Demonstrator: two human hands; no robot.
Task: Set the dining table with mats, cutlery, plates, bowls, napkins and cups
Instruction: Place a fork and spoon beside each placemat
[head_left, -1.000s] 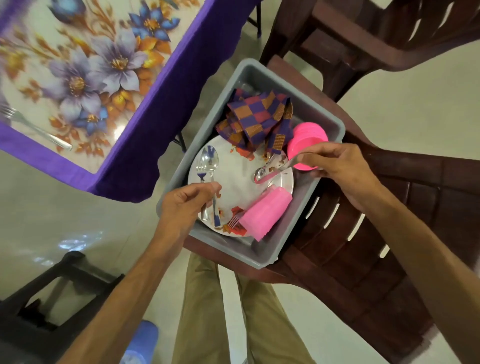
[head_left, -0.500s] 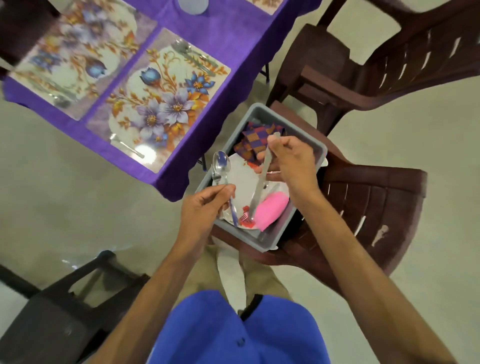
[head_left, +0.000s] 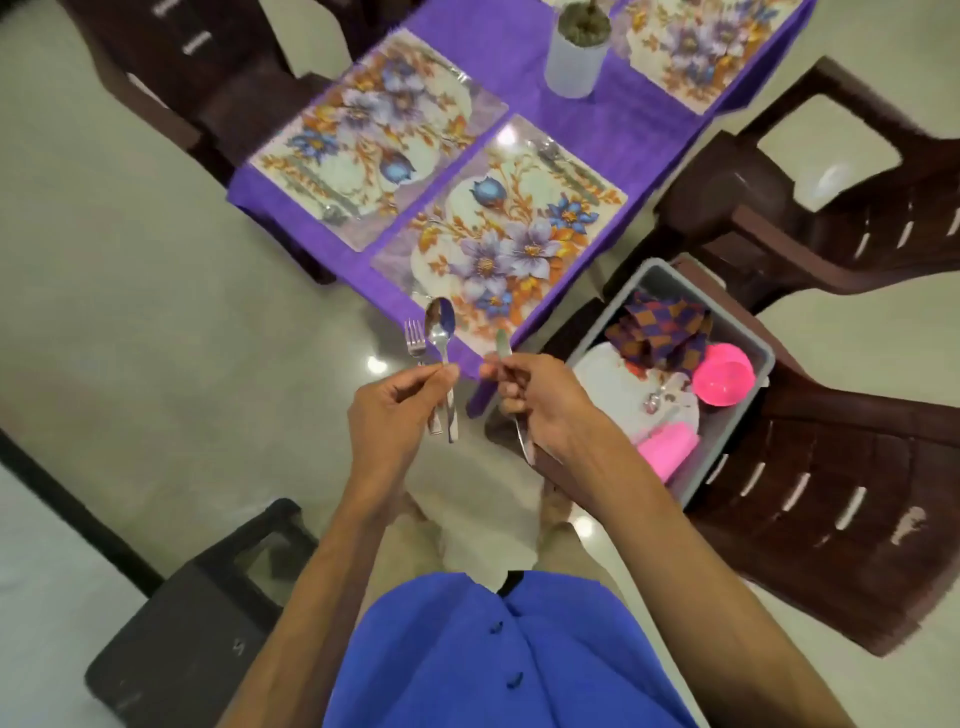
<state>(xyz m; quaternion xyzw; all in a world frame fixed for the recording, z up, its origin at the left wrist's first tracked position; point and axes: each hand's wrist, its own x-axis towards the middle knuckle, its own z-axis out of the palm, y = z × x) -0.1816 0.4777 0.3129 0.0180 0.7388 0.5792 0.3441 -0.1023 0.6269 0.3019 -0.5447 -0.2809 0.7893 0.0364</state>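
The left hand (head_left: 387, 410) pinched a spoon (head_left: 441, 338) and a fork (head_left: 415, 340) together by their handles, thumb and fingers closed on both; the bowl of the spoon and the fork tines pointed up and away from the person. The right hand (head_left: 535, 402) had its grip clamped on a third piece of cutlery (head_left: 503, 345), blurred, with one end protruding above the fingers and the other below the palm; whether it was a knife could not be determined. Both hands were held in the air close together, just short of the near corner of the surface (head_left: 597, 130), which was covered by a purple cloth.

The nearest floral mat (head_left: 498, 244) lay on that corner. Cutlery (head_left: 563, 166) lay along its far edge. A second floral mat (head_left: 374, 140) lay beside it to the left, with another piece of cutlery at its near edge, blurred. A third mat (head_left: 696, 47) was partly visible at the far right of the surface. A white cylindrical pot (head_left: 575, 57) stood between the mats.

To the right of the hands, a grey tub (head_left: 737, 415) sat on the seat of a brown plastic chair (head_left: 831, 493). Inside the tub were a white plate (head_left: 613, 384), a checked purple and orange napkin (head_left: 662, 332), a pink bowl (head_left: 723, 382) and a pink cup (head_left: 667, 449) lying on its side. A further item of cutlery (head_left: 660, 395) lay on the plate, detail unclear.

A second brown chair (head_left: 805, 197) stood beyond the tub. A dark stool (head_left: 192, 623) stood on the floor at lower left.
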